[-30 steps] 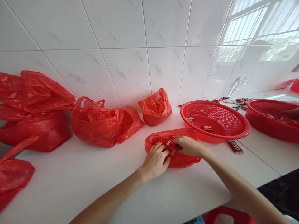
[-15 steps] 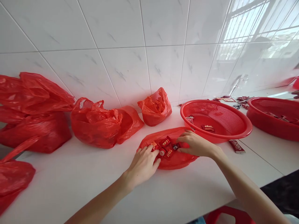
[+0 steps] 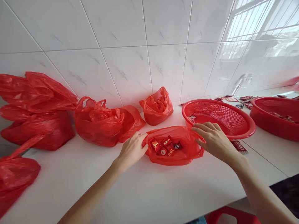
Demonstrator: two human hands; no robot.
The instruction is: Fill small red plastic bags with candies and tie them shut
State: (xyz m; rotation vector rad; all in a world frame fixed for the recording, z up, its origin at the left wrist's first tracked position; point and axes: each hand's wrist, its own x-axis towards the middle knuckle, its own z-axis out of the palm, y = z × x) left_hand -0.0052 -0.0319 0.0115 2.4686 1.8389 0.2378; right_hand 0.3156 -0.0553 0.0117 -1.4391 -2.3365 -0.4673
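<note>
In front of me a thin red plastic bag (image 3: 173, 160) lies open on the white counter, with several small red wrapped candies (image 3: 167, 142) inside it. My left hand (image 3: 132, 151) grips the bag's left rim, the thumb below and the fingers above. On the opposite side, my right hand (image 3: 216, 141) has its thumb and fingers at the right rim, with the film between them. Just behind the right hand stands a red perforated plastic basket (image 3: 233, 119); the hand hides part of its near edge.
Several filled red plastic bags (image 3: 100, 127) line the left side of the counter (image 3: 112, 193). A smaller bag (image 3: 157, 109) rests against the tiled wall. To the right are a second red basket (image 3: 273, 121), a dark red packet (image 3: 239, 147) and scattered packets behind. Below sits a red stool (image 3: 231, 214).
Both hands have drawn apart from the candies to the bag's left and right rims. The bag's mouth stands wider, and the view has shifted slightly.
</note>
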